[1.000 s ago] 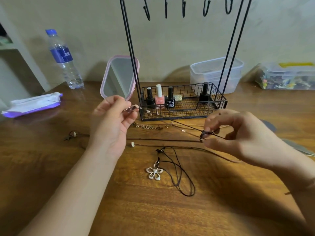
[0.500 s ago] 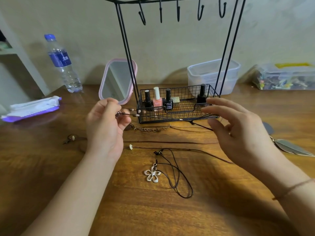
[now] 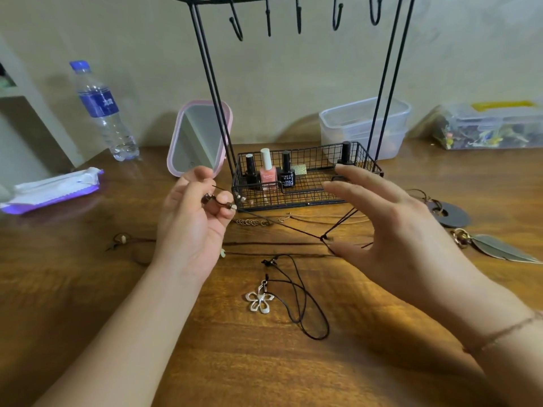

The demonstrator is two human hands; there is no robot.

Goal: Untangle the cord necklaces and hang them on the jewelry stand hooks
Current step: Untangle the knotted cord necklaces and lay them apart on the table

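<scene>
Head view: my left hand [image 3: 191, 227] pinches the beaded cord necklace [image 3: 282, 227], right hand [image 3: 390, 230] spread wide inside its loop; next, I'd lift to a hook [image 3: 338, 16].

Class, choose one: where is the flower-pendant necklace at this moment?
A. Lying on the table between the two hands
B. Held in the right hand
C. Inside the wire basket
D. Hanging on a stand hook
A: the flower-pendant necklace lies flat on the table, and the hooks are bare.

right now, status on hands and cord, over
Left hand pinching beaded end of cord. Right hand open, cord looped over thumb. Hooks bare. Flower necklace loose on table.
</scene>
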